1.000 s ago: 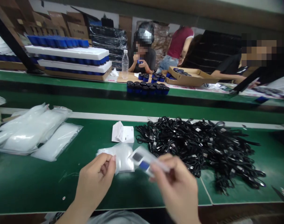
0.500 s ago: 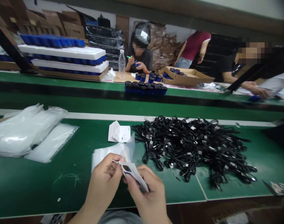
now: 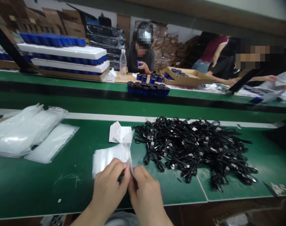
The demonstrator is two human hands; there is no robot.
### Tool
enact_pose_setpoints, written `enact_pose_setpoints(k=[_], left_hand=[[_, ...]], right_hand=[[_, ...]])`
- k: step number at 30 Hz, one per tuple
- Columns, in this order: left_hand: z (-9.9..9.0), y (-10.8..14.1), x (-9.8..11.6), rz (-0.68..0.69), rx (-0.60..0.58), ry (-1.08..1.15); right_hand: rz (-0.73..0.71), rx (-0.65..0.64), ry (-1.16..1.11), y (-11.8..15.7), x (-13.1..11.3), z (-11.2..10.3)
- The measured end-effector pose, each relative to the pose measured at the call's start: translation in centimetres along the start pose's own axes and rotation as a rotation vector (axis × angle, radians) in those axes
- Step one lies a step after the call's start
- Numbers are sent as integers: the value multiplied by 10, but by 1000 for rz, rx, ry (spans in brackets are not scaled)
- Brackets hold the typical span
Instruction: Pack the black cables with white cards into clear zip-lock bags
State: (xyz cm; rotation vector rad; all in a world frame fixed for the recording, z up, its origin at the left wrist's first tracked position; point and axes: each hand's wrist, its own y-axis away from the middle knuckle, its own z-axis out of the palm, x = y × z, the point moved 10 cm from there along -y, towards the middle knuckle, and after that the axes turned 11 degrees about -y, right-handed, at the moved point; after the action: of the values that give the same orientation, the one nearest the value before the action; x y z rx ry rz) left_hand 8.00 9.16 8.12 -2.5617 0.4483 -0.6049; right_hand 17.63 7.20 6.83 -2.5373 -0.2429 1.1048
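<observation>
Together, the left hand (image 3: 108, 185) and right hand (image 3: 145, 191) meet low on the green work table (image 3: 51, 188), near its front edge and just right of the middle. The fingers (image 3: 125, 172) of both hands are pressed close, pinching the right edge of a clear plastic bag (image 3: 110, 160), which lies flat under the left hand and partly on the table. Anything else between the fingertips is hidden.

Just above the bag sits a small stack of white cards (image 3: 119, 132), nearly touching it. To the right, beside the hands, spreads a large heap of black cables (image 3: 190, 150). Flat plastic bags (image 3: 32, 135) lie piled along the table's left edge.

Across on the far green bench (image 3: 63, 76), dark blue jars (image 3: 145, 91) stand in clusters beside a cardboard tray (image 3: 185, 78) and a water bottle (image 3: 123, 64). Behind them, a co-worker (image 3: 140, 59) holds up a small jar.
</observation>
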Motion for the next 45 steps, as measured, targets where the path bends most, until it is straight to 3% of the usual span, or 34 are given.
enact_pose_setpoints(k=[3, 6, 8, 10, 12, 17, 22, 27, 31, 34, 36, 40, 42, 45], left_hand=[[10, 5, 7, 83, -86, -40], [9, 7, 7, 106, -97, -17], [7, 6, 6, 110, -92, 11], [6, 5, 6, 114, -90, 30], [7, 5, 6, 115, -105, 40], [12, 8, 12, 151, -184, 94], [17, 11, 8, 86, -288, 195], [23, 19, 11, 69, -393, 272], [28, 25, 9, 53, -457, 301], [36, 25, -6, -55, -523, 287], [38, 22, -18, -145, -542, 277], [43, 18, -32, -293, -533, 312], [48, 18, -35, -333, -539, 331], [54, 20, -37, -357, -550, 322]], right_hand=[[150, -82, -158, -1, 17, 0], [263, -260, -504, 2, 20, 5], [262, -359, -614, 5, 15, 5], [201, -397, -540, 4, 10, 2], [135, -378, -423, 2, 8, -1], [107, -166, -375, -4, 15, -12], [266, -24, -566, -5, 41, -11], [393, -177, -721, -6, 53, 35], [415, -121, -624, -8, 53, 43], [367, -239, -639, -11, 45, 36], [320, -322, -586, -13, 45, 19], [242, -52, 117, -18, 72, -48], [195, -20, 385, -15, 80, -54], [176, -44, 504, -9, 93, -41]])
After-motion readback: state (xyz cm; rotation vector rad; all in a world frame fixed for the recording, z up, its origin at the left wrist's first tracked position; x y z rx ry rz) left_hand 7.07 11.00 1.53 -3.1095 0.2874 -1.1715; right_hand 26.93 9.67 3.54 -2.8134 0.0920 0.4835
